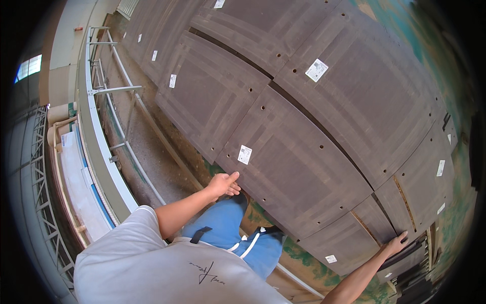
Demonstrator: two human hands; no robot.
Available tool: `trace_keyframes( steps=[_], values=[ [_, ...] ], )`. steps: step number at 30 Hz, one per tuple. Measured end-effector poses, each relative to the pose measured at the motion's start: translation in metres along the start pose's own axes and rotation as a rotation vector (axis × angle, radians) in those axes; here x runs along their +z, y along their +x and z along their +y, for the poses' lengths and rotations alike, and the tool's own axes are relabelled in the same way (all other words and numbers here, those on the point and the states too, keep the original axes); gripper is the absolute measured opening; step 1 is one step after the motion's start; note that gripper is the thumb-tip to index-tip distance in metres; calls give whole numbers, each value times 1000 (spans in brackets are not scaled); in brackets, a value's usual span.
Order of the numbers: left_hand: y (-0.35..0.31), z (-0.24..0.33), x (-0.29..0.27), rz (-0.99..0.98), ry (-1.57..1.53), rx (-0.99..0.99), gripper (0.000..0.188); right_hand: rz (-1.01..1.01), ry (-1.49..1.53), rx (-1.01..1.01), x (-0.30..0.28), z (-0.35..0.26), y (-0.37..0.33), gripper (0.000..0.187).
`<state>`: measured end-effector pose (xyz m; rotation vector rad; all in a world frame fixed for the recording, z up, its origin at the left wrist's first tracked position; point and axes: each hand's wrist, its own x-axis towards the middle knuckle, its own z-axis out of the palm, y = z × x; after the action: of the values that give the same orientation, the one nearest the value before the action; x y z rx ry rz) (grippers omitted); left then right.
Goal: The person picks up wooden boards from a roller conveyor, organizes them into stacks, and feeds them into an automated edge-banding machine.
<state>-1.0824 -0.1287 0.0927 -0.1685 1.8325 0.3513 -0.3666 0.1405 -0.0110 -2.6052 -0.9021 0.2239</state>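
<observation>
Flat dark brown panels with small round holes and white labels lie side by side in front of me. My left hand [224,185] is beside the near edge of the middle panel [288,167], thumb stretched out and fingers loosely bent, with nothing in it. Far to the right, my right hand [396,244] holds the near edge of a smaller slotted panel [405,200]. Its fingers lie close together at the end of the dark gap between panels, and their undersides are hidden. Another small slotted panel [349,235] lies just left of that hand.
A metal rail frame [136,109] runs along the left, beside a long pale machine [83,177]. Dark strips [417,286] are stacked at the lower right. Green-stained floor [306,256] shows below the panels. A white label [317,70] marks a far panel.
</observation>
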Motion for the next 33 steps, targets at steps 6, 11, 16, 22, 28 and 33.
trace_keyframes(
  steps=[6, 11, 16, 22, 28, 33],
  values=[
    [-5, -7, -6, 145, -214, 53, 64, -49, -22, -86, -5, 10, -1, 76],
    [26, -13, -50, 443, -440, 171, 80, -123, 38, -93, -7, 3, 30, 83],
    [26, 29, -51, 561, -311, 229, 95, -190, 101, -16, -15, -16, 24, 85],
    [44, 50, -87, 381, -437, 196, 103, -337, 132, -147, -18, -34, 51, 85],
    [42, 87, -82, 448, -456, 43, 93, -108, -20, -533, 0, -95, 90, 81],
    [27, 86, -88, 527, -401, 112, 82, -299, 204, -991, 59, -325, -34, 66]
  ],
)
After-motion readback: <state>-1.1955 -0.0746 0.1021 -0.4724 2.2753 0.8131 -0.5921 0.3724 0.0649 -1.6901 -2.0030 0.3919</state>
